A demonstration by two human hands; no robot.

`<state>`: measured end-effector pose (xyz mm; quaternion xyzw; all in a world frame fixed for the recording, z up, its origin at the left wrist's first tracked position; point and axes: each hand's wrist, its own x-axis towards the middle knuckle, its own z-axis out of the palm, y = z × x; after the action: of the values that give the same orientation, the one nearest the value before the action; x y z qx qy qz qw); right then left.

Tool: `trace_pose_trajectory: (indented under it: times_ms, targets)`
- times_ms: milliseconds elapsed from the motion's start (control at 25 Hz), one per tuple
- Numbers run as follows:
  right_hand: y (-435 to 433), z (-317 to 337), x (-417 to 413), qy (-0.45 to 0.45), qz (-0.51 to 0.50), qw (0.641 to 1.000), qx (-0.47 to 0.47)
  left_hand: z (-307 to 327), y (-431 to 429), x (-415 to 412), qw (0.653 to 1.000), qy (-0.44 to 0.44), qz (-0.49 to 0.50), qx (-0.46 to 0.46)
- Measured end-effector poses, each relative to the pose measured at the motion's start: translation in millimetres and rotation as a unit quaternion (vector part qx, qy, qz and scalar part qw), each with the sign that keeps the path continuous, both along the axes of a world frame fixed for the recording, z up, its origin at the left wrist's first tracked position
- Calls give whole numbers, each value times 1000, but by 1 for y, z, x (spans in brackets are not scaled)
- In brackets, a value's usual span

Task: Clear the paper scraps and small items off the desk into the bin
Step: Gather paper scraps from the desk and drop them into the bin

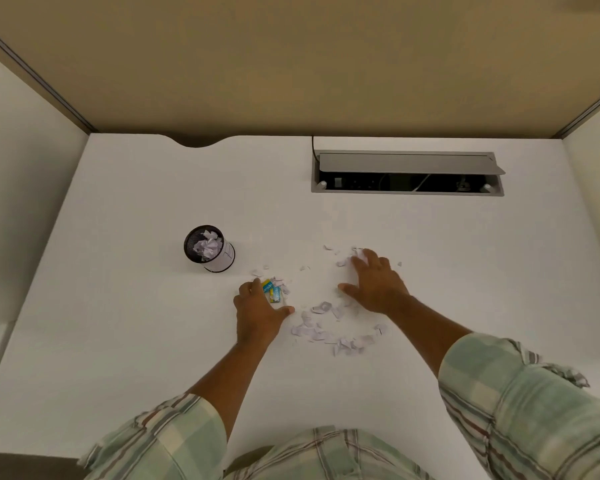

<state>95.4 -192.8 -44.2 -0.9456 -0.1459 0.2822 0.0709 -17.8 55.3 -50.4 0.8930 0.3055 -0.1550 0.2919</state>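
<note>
Torn white paper scraps point(329, 332) lie scattered over the middle of the white desk point(136, 341). My left hand point(258, 311) rests flat on the desk, fingers cupped around a small blue-and-yellow wrapper point(271, 291) and a few scraps. To the right, my right hand point(374, 284) lies spread on the desk with its fingertips on scraps point(359, 258) at the far edge of the scatter. A small black mesh bin point(208, 249) stands to the left of the scraps, holding crumpled paper.
An open cable box point(407, 173) with sockets is set into the desk at the back right, a black cable rising beside it. Partition walls enclose the desk on the left, right and back. A curved cut-out point(196, 142) notches the back edge.
</note>
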Motion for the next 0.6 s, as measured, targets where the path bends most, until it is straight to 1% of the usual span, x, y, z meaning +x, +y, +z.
trace_pose_trajectory:
  times_ms: [160, 400, 600]
  targets:
    - [20, -4, -51, -19, 60, 998, -8, -4, -4, -10, 1000, -20, 19, 12]
    - [64, -7, -99, -24, 68, 997, 22, -1, -8, -13, 996, -43, 74, -12]
    - [86, -14, -114, -41, 96, 993, 46, -2, -11, -11, 993, -66, 94, -37]
